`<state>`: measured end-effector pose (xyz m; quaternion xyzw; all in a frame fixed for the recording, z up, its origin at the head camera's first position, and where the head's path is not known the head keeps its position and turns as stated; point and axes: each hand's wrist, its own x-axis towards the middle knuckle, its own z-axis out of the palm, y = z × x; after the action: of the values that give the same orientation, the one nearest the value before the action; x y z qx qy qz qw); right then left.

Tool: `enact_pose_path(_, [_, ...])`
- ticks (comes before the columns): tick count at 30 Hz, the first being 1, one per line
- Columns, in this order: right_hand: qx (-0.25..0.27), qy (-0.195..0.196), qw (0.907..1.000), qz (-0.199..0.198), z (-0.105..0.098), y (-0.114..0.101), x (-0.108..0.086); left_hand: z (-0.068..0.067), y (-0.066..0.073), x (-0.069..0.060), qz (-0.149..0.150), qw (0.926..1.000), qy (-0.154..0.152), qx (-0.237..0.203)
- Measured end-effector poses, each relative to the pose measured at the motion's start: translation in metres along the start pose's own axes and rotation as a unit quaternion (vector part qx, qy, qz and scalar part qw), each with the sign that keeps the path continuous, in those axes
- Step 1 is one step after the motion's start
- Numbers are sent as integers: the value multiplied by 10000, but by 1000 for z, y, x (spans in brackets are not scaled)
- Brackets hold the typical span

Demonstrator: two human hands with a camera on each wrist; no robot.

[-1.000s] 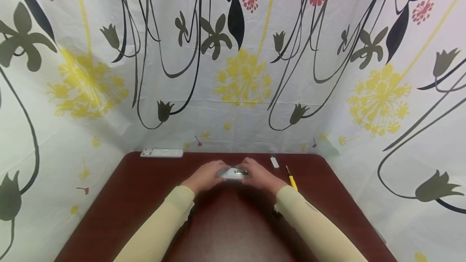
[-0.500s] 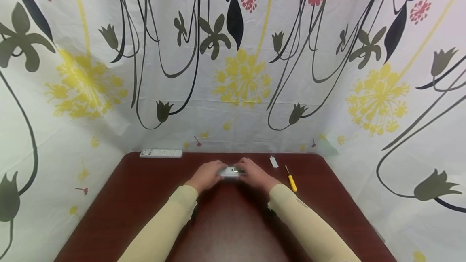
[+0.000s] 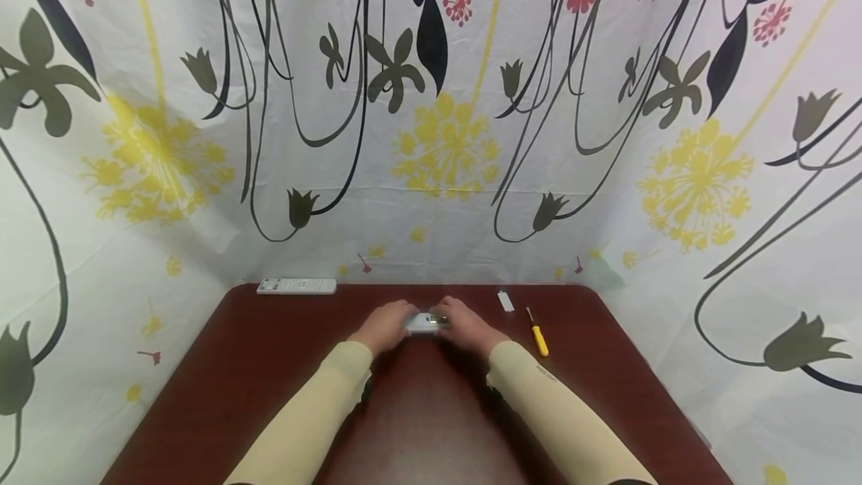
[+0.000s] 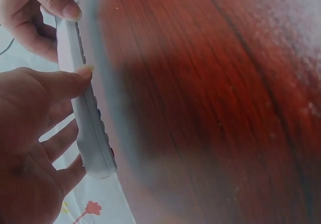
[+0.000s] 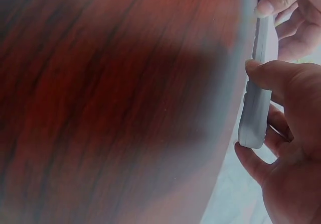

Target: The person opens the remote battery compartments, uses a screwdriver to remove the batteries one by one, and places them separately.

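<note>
You can't read any words or numbers here. Your right sleeve (image 3: 562,410), over the right side of the desk (image 3: 599,369), has a small dark mark (image 3: 546,373) like writing, too blurry to read. The white remote (image 3: 297,287) at the desk's back left has tiny marks, too small to read.

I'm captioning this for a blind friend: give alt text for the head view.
Someone's left hand and right hand hold a pale device over a dark red table. A white remote lies back left; a small white piece and yellow-handled screwdriver lie right, before a floral sheet.
</note>
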<state>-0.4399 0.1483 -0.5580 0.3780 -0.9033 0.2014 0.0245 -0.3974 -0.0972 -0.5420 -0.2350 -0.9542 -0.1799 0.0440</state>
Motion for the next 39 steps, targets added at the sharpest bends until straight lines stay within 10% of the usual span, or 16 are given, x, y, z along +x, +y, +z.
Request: enact_pose_path(39, [-385, -281, 9986, 244, -7, -10, 8, 1, 0, 8, 73, 9994, -211, 271])
